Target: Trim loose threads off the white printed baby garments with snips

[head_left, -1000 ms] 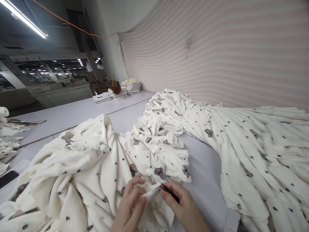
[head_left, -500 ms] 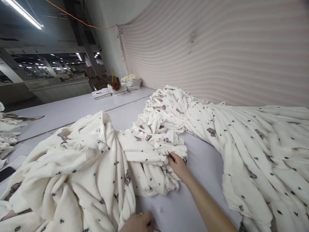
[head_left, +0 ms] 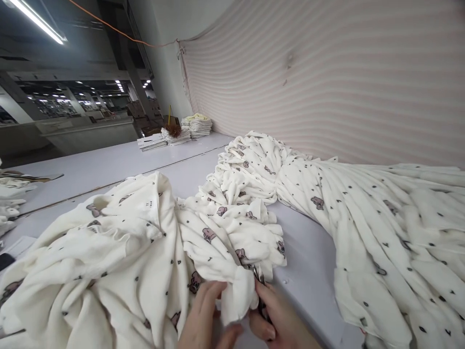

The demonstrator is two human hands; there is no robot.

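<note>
My left hand (head_left: 205, 317) and my right hand (head_left: 278, 317) are at the bottom edge, close together. Both pinch a fold of a white fleece garment (head_left: 238, 293) printed with small dark hearts and pink-brown bears. The left fingers are curled under the fold. The right hand's fingers are closed round small metal snips (head_left: 258, 274), whose tips poke up beside the fold. The garment runs back into a crumpled heap (head_left: 232, 228) in the middle of the white table (head_left: 109, 167).
A big heap of the same fabric (head_left: 101, 257) lies at the left, a long overlapping row of garments (head_left: 385, 218) along the striped wall at the right. Folded stacks (head_left: 196, 126) sit at the far end. More white pieces (head_left: 10, 206) lie at the left edge.
My right hand had reached out to the middle heap; it has drawn back toward me with a piece of garment. My left hand has come up and taken hold of the fold.
</note>
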